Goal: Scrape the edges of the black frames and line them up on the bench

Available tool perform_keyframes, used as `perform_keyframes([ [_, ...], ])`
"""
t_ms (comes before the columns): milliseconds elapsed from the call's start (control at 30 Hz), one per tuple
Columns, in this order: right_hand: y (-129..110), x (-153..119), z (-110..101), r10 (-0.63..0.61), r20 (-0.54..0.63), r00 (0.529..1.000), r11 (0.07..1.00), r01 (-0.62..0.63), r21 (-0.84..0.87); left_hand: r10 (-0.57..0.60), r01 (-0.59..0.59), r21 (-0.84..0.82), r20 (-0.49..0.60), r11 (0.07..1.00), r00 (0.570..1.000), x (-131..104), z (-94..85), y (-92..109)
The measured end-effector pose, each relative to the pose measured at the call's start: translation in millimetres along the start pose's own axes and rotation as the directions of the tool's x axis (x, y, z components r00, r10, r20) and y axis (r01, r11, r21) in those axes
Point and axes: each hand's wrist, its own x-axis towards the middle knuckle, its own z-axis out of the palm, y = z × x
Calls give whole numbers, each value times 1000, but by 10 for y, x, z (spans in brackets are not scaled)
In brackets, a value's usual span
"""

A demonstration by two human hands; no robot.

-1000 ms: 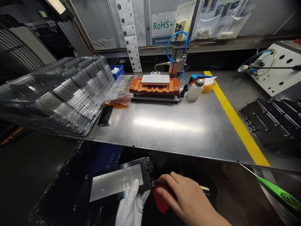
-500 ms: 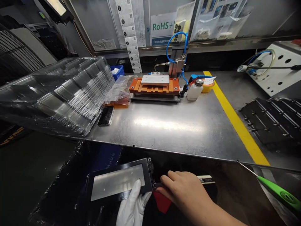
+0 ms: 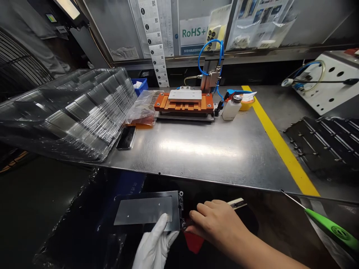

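The fingers of our white-gloved left hand (image 3: 151, 248) are closed around the edge of a black panel (image 3: 144, 211), thumb laid flat on its grey face. The fingers of our bare right hand (image 3: 224, 220) are curled around a slim tool (image 3: 238, 203), whose pale end sticks out behind the knuckles; its other end, beside the panel's lower right corner, is hidden from us. We hold the panel at the lower centre of the frame, apart from the near edge of the metal table (image 3: 196, 157), which stretches across the middle.

At the left of the frame we see a tall pile of clear trays (image 3: 86, 112), wrapped in film. At the right edge lies a black block (image 3: 322, 145) with metal rods, below a white unit (image 3: 325, 89) pierced by round holes. An orange fixture (image 3: 183, 108) stands at upper centre, under a silver plate. At the lower right we have a green-handled tool (image 3: 333, 229), its shaft pointing up and left. A white bottle (image 3: 231, 109) stands just right of the fixture, and a phone (image 3: 126, 138) lies flat beside the trays.
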Motion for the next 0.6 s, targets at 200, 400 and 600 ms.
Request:
perform_keyframes([
  [200,46,-28,3,-57,43,997,998,56,26,-30,29,57,26,998,999,-34,-27,46],
  [400,52,-27,-13,-82,29,996,995,80,67,-91,89,36,48,995,995,159,-256,-24],
  [600,21,-55,19,32,14,999,993,-34,113,-69,66,33,78,997,995,64,-162,-20],
])
